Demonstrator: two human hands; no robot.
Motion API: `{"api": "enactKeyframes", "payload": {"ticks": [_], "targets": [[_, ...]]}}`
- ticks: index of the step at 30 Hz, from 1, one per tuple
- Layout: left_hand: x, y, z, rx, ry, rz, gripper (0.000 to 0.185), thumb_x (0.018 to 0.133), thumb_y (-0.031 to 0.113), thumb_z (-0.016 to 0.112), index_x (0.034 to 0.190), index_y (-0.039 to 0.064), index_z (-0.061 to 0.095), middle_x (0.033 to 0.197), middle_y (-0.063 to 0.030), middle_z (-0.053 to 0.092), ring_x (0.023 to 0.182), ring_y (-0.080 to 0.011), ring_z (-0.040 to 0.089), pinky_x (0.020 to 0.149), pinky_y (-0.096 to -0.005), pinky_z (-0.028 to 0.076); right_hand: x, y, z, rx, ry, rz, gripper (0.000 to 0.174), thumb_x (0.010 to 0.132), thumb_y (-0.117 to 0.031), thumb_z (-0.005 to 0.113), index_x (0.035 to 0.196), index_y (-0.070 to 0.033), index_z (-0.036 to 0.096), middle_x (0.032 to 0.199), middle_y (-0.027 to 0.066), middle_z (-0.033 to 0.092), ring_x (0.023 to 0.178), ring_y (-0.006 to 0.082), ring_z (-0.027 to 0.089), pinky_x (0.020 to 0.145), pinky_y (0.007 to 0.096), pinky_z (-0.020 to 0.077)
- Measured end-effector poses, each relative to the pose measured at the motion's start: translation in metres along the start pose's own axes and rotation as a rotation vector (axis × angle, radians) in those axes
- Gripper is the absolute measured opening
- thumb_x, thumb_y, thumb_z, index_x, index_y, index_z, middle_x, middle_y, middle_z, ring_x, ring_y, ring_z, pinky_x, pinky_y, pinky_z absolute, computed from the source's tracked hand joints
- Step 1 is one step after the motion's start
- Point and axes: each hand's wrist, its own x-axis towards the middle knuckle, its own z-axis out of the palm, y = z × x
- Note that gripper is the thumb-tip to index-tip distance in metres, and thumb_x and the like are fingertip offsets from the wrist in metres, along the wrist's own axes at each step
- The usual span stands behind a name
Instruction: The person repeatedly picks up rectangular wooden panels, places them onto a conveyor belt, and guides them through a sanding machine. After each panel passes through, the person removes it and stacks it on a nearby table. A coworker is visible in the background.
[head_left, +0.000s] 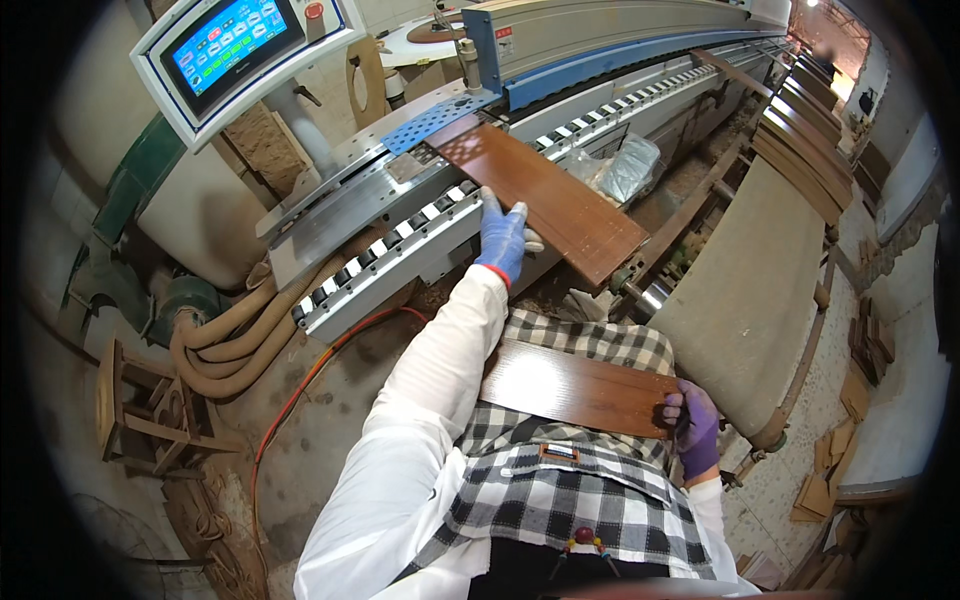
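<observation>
My left hand (502, 238), in a blue-and-white glove, grips the near side edge of a long reddish-brown wood-grain panel (544, 195). The panel's far end lies on the infeed of an edge-banding machine, beside a perforated blue guard plate (427, 124). Its other end reaches toward the belt conveyor on the right. Low in front of my checked apron (570, 480), my right hand (696, 424), in a purple glove, holds a second, glossy brown panel (585, 386) by its right end. That panel's left end meets my left sleeve.
A roller rail (390, 240) runs beneath the first panel. The control screen (232, 49) stands upper left. Ribbed hoses (225, 367) and a red hose (300, 390) lie on the left. Right of me is a belt conveyor (750, 300), with stacked panels (802, 150) beyond it.
</observation>
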Motion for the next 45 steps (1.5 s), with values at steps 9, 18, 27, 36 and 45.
{"api": "enactKeyframes", "payload": {"ticks": [9,18,27,36,45], "targets": [[0.055,-0.012,0.066,-0.057,-0.012,-0.086,0.078,0.097,0.010,0.045,0.150,0.024,-0.011,0.092,-0.0170,0.058,0.053,-0.0196,0.056,0.044,-0.0317,0.050,0.000,0.007,-0.026,0.046,0.024,-0.076,0.029,0.094,-0.024,0.054,0.112,-0.002,0.057,0.076,0.0062,0.062,0.057,0.0112,0.054,0.051,0.0221,0.0440],[0.026,-0.024,-0.016,0.366,-0.208,0.038,0.044,0.093,0.019,0.053,0.134,0.003,0.047,0.109,-0.0154,0.064,0.089,-0.0211,0.064,0.075,-0.0294,0.052,0.010,0.027,-0.051,-0.075,0.165,-0.176,0.030,0.094,-0.021,0.054,0.115,0.000,0.055,0.080,0.0054,0.061,0.062,0.0100,0.052,0.056,0.0220,0.0430],[-0.166,-0.069,-0.204,1.178,0.273,0.038,0.053,0.092,0.036,0.053,0.135,0.004,0.047,0.131,-0.0211,0.052,0.124,-0.0332,0.049,0.104,-0.0379,0.037,0.035,0.065,-0.074,-0.441,0.195,-0.233,0.033,0.093,-0.019,0.053,0.117,0.002,0.057,0.095,0.0068,0.064,0.081,0.0120,0.057,0.076,0.0247,0.0461],[-0.201,-0.077,-0.169,1.211,0.230,-0.080,0.048,0.091,0.034,0.054,0.127,0.003,0.054,0.119,-0.0217,0.059,0.110,-0.0367,0.056,0.095,-0.0412,0.043,0.032,0.070,-0.069,-0.460,0.063,-0.276,0.035,0.094,-0.019,0.050,0.119,0.006,0.056,0.113,0.0115,0.062,0.100,0.0177,0.057,0.092,0.0304,0.0438],[-0.179,-0.065,-0.121,0.533,0.146,0.015,0.039,0.089,0.015,0.060,0.124,0.000,0.055,0.115,-0.0143,0.063,0.102,-0.0214,0.060,0.093,-0.0319,0.045,0.025,0.060,-0.089,-0.031,0.011,-0.266,0.036,0.094,-0.022,0.047,0.121,0.001,0.054,0.113,0.0093,0.061,0.097,0.0189,0.060,0.088,0.0324,0.0479]]}}
